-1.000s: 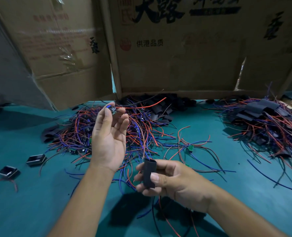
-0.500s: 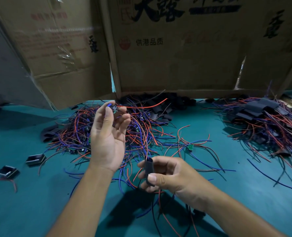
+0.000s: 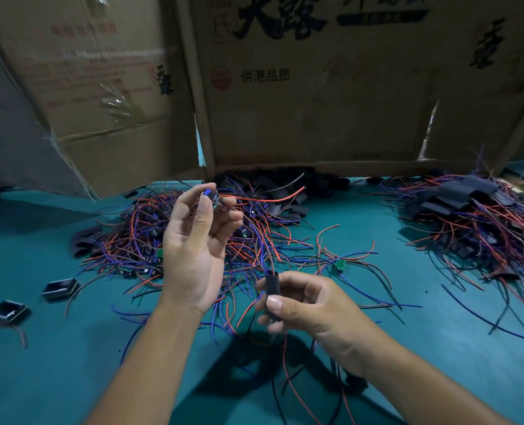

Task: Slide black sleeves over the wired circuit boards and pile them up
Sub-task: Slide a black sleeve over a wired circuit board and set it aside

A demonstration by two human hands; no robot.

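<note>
Since a second ago, the black sleeve (image 3: 272, 297) in my right hand (image 3: 303, 305) has turned from broadside to edge-on, with wires now running into its top and out of its bottom. Largest around me are the cardboard boxes (image 3: 316, 96) standing along the back of the teal table (image 3: 55, 363). Next, the tangle of unsleeved boards and wires (image 3: 138, 240) spreads behind my left hand (image 3: 193, 250), and the sleeved pile (image 3: 469, 210) sits well apart at the right. A heap of spare sleeves (image 3: 279, 191) lies against the boxes. My left hand pinches a small circuit board (image 3: 212, 196) at its fingertips, raised above the tangle. My right thumb and fingers grip the sleeve upright, lower and nearer me.
</note>
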